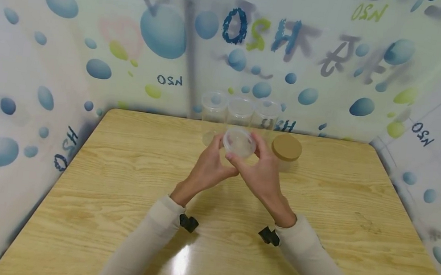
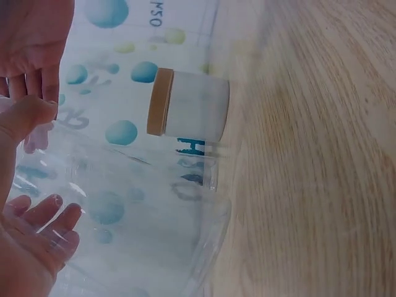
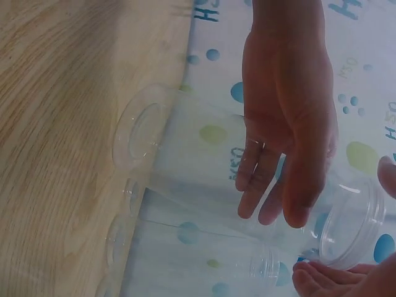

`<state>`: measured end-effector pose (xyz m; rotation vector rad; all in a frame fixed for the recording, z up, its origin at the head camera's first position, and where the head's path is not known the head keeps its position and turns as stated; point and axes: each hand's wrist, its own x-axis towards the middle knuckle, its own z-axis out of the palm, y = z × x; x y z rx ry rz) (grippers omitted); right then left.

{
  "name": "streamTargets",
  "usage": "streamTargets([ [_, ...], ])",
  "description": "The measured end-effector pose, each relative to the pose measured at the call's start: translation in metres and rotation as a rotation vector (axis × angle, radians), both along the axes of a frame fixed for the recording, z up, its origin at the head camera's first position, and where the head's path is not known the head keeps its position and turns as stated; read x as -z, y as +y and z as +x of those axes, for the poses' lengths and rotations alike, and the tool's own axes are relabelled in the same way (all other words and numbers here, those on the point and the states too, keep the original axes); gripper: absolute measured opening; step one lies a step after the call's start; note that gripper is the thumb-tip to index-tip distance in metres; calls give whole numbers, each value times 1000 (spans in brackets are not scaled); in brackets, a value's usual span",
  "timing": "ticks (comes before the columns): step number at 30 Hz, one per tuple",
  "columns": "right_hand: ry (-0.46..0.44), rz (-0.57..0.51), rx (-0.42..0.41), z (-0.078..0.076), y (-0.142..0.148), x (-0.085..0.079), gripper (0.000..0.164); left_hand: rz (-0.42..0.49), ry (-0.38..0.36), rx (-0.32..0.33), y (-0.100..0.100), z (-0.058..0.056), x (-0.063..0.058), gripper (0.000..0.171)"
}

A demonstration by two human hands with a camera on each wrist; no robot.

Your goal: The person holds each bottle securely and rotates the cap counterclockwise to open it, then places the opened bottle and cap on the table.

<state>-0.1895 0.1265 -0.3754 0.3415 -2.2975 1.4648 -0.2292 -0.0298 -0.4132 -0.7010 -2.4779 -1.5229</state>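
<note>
Both hands are raised over the back of the wooden table around a clear plastic jar [image 3: 204,176] with a translucent round lid [image 1: 240,143]. My left hand [image 1: 210,167] grips the jar's side; its thumb and curled fingers show around the clear wall in the left wrist view. At the top end, my right hand [image 1: 263,174] pinches the lid's edge between thumb and fingers. In the right wrist view the jar tilts, its lidded end near the right fingertips [image 3: 318,275] and its base close to the table's surface.
Three similar clear jars [image 1: 240,112] stand in a row against the patterned backdrop [image 1: 167,33], behind the hands. To their right is a shorter whitish jar [image 2: 198,106] with a brown lid [image 1: 286,147]. The wooden table [image 1: 336,221] reaches toward me under both forearms.
</note>
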Motion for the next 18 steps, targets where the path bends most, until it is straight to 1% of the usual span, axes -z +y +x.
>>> streamTargets([
  [4, -15, 4, 14, 0, 0, 0, 71, 9, 2, 24, 0, 0, 1, 85],
  [6, -14, -7, 4, -1, 1, 0, 72, 12, 7, 34, -1, 0, 1, 86],
  [11, -30, -43, -63, -5, 5, 2, 71, 6, 8, 48, -2, 1, 0, 90],
  [14, -70, -39, -106, -7, 8, 1, 72, 10, 5, 58, -2, 1, 1, 91],
  [18, -117, -18, -172, -8, 12, -2, 73, 24, -27, 61, -4, 2, 3, 90],
])
